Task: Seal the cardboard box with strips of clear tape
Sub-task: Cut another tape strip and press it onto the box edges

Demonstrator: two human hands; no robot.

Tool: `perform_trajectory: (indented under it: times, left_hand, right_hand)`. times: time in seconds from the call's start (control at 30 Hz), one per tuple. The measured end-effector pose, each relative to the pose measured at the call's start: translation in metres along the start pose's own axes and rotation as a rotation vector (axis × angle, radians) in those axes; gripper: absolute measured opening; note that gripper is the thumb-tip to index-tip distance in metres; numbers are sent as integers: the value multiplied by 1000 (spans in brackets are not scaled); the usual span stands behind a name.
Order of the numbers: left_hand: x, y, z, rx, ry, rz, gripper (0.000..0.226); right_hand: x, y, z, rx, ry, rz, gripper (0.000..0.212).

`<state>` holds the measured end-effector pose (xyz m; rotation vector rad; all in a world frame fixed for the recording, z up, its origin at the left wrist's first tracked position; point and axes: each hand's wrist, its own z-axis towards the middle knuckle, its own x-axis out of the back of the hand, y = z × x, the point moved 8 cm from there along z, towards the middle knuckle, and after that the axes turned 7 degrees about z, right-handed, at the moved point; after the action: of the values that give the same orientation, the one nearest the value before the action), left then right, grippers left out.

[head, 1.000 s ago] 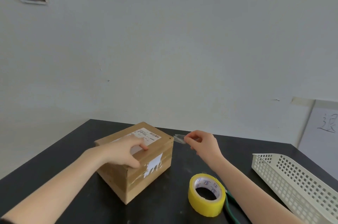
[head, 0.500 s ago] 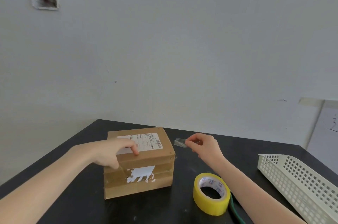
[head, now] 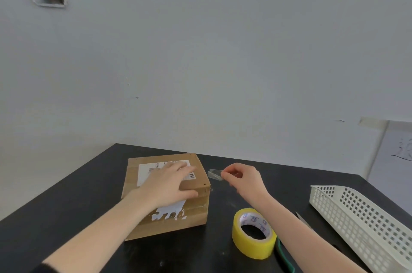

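A brown cardboard box [head: 142, 226] with a white shipping label on top and a torn white label on its front stands on the black table [head: 73, 217]. My left hand [head: 169, 183] lies across the box's top near the front right corner, fingers spread and thumb over the front edge. To the right of the box, my right hand [head: 243, 179] pinches a short strip of clear tape [head: 213, 174] held in the air beside the box's right side. A roll of tape [head: 254, 232] with a yellow look lies flat near my right forearm.
A white perforated plastic basket [head: 356, 223] sits at the right edge of the table. Scissors with a green handle [head: 285, 259] lie partly hidden under my right forearm, the blades [head: 303, 220] showing beyond it. A pale wall rises behind the table.
The box has turned so its front faces me squarely. My left hand has shifted onto the top near the right front corner. My right hand still holds the tape strip beside the box.
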<state>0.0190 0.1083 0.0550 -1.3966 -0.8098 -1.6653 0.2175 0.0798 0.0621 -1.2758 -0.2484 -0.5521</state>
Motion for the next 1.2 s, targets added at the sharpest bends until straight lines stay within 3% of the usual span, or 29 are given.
perform_trajectory:
  times: [0.17,0.43,0.6,0.73,0.87,0.9,1.03,1.2]
  left_hand:
    - [-14,7,1,-64,-54,129,71]
    - [-15,-2,2,-123,-140,71,73]
    - [-14,-13,0,-167,-96,101,77]
    - [-14,-14,-1,-97,-97,-232,68]
    - [9,-19,-3,83,90,-695,19]
    - [11,-21,-4,127,101,-772,19]
    - [10,-18,-12,126,89,-807,39]
    - [0,-29,-17,189,160,-792,19]
  right_hand:
    - [-4,1,0,-11,-6,-12,7]
    - [-8,1,-4,-19,-32,-3,3]
    - [-10,-5,-9,-6,-65,16,3]
    - [-15,-13,-11,28,-86,18,6]
    - [-24,-23,-12,88,-82,-22,6]
    - [-26,-25,-12,102,-75,-36,6]
    - [-37,-34,-15,166,-45,-100,4]
    - [-46,-41,-21,181,0,-81,7]
